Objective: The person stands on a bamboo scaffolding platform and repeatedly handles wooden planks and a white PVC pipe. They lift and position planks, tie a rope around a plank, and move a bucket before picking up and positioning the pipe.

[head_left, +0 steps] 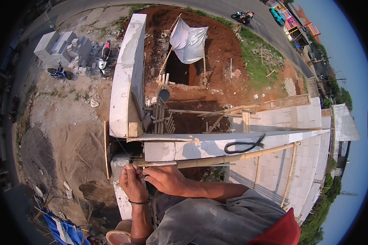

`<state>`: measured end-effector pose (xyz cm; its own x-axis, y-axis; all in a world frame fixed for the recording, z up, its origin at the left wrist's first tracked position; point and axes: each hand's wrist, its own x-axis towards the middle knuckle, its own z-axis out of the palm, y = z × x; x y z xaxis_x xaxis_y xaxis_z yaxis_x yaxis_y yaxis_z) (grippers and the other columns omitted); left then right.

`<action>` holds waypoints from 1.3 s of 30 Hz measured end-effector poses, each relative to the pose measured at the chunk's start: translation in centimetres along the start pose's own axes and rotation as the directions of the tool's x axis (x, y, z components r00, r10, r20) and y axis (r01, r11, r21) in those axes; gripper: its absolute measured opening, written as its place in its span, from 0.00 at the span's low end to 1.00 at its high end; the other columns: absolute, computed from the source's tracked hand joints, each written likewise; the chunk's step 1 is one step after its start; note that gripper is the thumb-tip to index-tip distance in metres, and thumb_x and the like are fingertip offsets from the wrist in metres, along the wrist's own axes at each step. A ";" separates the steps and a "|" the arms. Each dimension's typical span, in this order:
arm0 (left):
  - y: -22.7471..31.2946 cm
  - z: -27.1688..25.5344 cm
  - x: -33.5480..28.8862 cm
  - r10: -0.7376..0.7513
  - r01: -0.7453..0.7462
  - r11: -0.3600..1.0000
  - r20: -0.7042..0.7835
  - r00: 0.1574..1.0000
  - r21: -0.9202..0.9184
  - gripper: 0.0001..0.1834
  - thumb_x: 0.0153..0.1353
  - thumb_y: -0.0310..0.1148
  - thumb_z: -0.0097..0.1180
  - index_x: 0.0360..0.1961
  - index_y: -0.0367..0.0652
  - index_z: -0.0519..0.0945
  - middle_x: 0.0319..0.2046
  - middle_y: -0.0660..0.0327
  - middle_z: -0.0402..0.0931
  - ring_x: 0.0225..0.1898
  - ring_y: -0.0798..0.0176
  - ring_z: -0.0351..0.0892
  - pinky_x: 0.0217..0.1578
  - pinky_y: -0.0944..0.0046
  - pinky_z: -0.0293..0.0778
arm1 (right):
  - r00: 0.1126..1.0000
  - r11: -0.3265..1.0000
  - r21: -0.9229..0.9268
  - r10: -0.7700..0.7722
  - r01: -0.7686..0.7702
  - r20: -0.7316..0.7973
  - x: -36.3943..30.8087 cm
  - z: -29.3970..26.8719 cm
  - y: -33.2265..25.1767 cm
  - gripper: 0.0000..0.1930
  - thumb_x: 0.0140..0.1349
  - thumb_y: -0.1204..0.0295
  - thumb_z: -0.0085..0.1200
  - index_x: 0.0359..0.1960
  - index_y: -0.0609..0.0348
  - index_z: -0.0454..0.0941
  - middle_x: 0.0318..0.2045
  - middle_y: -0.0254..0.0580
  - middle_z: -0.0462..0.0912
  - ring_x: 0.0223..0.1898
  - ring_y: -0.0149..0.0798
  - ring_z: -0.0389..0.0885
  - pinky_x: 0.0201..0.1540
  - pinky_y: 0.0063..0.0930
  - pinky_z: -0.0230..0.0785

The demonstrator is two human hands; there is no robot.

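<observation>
My left hand is closed, its fingers curled in a pinch, with a dark band on the wrist. My right hand reaches across to meet it, thumb and fingers pressed together. Whatever lies between the fingertips is too small to make out. Both hands are close to the gap at the corner of the block walls, where thin dark rods show. Just beyond them a wooden board runs along the near wall. Farther right, a looped bundle of black wire lies on the wall top.
A bamboo pole follows the near wall. Another block wall extends away on the left, with an upright board at the corner. Ground lies far below, with a pit under a pale sheet and stacked blocks.
</observation>
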<state>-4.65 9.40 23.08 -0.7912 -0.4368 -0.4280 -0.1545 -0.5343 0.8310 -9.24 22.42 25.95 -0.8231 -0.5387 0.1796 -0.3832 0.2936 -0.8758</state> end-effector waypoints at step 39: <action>-9.9 -6.2 4.8 -0.393 0.363 0.808 0.035 0.919 -0.463 0.07 0.68 0.33 0.48 0.34 0.42 0.73 0.24 0.68 0.70 0.26 0.75 0.69 0.27 0.77 0.67 | 0.388 0.154 0.431 0.753 -0.889 0.531 -2.8 10.0 10.2 0.11 0.75 0.64 0.40 0.36 0.54 0.73 0.17 0.23 0.62 0.17 0.19 0.57 0.19 0.17 0.49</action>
<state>-3.22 8.13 10.61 -0.6871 -0.1659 -0.7074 -0.1383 -0.9260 0.3514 -6.59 19.01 12.01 -0.3856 -0.4074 -0.8279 0.8534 0.1837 -0.4879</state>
